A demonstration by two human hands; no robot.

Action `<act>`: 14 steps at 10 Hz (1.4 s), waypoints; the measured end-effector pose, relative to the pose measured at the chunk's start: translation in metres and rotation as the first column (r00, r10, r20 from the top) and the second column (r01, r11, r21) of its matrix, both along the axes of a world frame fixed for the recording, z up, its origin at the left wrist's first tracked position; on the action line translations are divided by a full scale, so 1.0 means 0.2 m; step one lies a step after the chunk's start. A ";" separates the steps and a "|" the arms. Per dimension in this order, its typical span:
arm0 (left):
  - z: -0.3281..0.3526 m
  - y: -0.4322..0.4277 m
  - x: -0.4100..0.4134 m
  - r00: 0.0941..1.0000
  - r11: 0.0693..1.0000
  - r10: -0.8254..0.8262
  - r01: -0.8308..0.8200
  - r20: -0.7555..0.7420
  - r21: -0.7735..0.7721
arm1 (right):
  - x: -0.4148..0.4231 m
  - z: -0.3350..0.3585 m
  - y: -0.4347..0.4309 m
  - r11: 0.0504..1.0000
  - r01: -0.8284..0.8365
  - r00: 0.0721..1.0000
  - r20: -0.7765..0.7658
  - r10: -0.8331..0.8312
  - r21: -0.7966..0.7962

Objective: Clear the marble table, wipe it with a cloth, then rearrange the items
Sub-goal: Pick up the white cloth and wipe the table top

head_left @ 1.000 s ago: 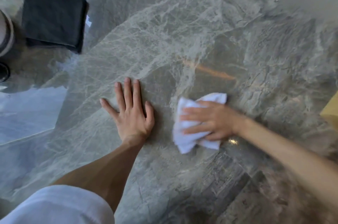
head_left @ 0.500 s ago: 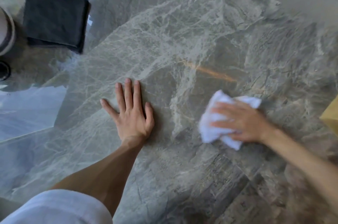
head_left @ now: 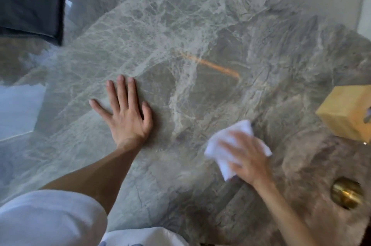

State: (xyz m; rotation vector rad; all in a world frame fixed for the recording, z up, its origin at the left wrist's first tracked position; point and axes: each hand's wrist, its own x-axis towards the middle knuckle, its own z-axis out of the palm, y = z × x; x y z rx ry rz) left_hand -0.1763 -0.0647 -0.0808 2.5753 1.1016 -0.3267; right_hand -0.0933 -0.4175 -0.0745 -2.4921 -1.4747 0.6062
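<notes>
Cloth (head_left: 239, 129) has swept from just beside the left hand (head_left: 126, 117) out toward 4 o'clock over the last second. It now sits well apart from that hand and near a wooden box (head_left: 345, 113) at 3 o'clock. The left hand hasn't moved: palm flat on the counter (head_left: 180, 24), fingers (head_left: 121, 93) straight and spread wide, holding nothing.

Right hand (head_left: 249, 161) lies on top of the cloth, its fingers (head_left: 228, 143) spread across it and pressing down. They are motion-blurred, so I can't tell if the thumb tucks under.

My read: wiping step in progress, centre likely covered, stroke now working the right side. Rearranging not started.

Materials:
- Counter: polished grey-green marble, pale web veining, 1 orange streak (head_left: 210, 64), glossy reflections at 9 o'clock.
- Cloth: white, soft, bunched, corners poking out past the hand.
- Box: pale wood, square-edged.
- Round brass-coloured object (head_left: 346, 192) at 5 o'clock: shiny; what it is, unclear.
- Dark folded fabric (head_left: 30, 2) at 10 o'clock: matte, rectangular.
</notes>
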 end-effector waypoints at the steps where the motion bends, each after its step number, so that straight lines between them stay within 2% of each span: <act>1: 0.00 -0.01 0.01 1.000 1.000 -0.011 0.011 -0.014 -0.013 | -0.01 -0.04 0.24 0.538 0.837 0.518 0.168 -0.839 0.104; 2: 0.00 -0.01 0.01 1.000 1.000 -0.013 0.013 -0.011 -0.011 | -0.30 -0.01 0.63 0.484 0.870 0.470 0.139 -0.872 0.095; 3: 0.01 0.00 0.01 1.000 1.000 0.001 -0.001 -0.005 -0.024 | -0.42 0.00 0.47 0.999 0.035 0.997 0.065 -0.036 0.023; 4: 0.01 -0.01 0.01 1.000 1.000 0.006 -0.006 -0.012 -0.017 | -0.18 0.00 0.08 0.994 -0.103 0.992 0.074 0.100 0.034; 5: 0.01 -0.01 0.01 1.000 1.000 0.000 -0.001 -0.017 -0.016 | -0.04 -0.04 0.04 0.599 0.799 0.573 0.227 -0.788 0.063; 6: 0.00 -0.01 0.01 1.000 1.000 -0.005 0.005 -0.007 -0.017 | 0.02 -0.10 0.42 0.059 0.986 0.024 0.212 -0.977 0.158; 7: 0.01 -0.01 0.01 1.000 1.000 0.006 -0.006 0.001 -0.019 | 0.03 -0.05 0.83 0.445 0.884 0.431 0.115 -0.895 0.143; 8: 0.01 -0.01 0.01 1.000 0.999 0.025 -0.024 0.015 -0.023 | 0.12 -0.01 0.76 0.996 -0.022 0.986 0.166 0.008 0.082; 9: 0.01 0.00 0.01 1.000 1.000 0.015 -0.015 0.000 -0.022 | 0.53 -0.07 0.40 0.997 -0.070 0.989 0.129 0.065 0.036; 10: 0.01 0.00 0.01 1.000 1.000 0.015 -0.015 -0.011 -0.019 | 0.79 -0.12 0.30 0.608 0.778 0.540 0.323 -0.777 0.161; 11: 0.01 -0.01 0.02 1.000 1.000 0.004 -0.004 -0.005 -0.019 | 0.89 -0.16 0.65 0.375 0.846 0.186 0.449 -0.874 0.378; 12: 0.00 -0.01 0.02 1.000 1.000 0.010 -0.010 0.005 -0.019 | 0.82 -0.12 1.10 0.694 0.269 0.776 0.278 -0.567 0.667; 13: -0.01 -0.02 0.01 0.999 0.999 0.026 -0.026 0.028 -0.021 | 0.71 -0.03 1.42 0.975 -0.164 0.935 0.339 0.105 0.151; 14: 0.00 -0.01 0.01 0.999 0.999 0.043 -0.043 0.017 -0.019 | 1.02 0.01 1.15 0.995 0.006 0.949 0.313 -0.037 0.102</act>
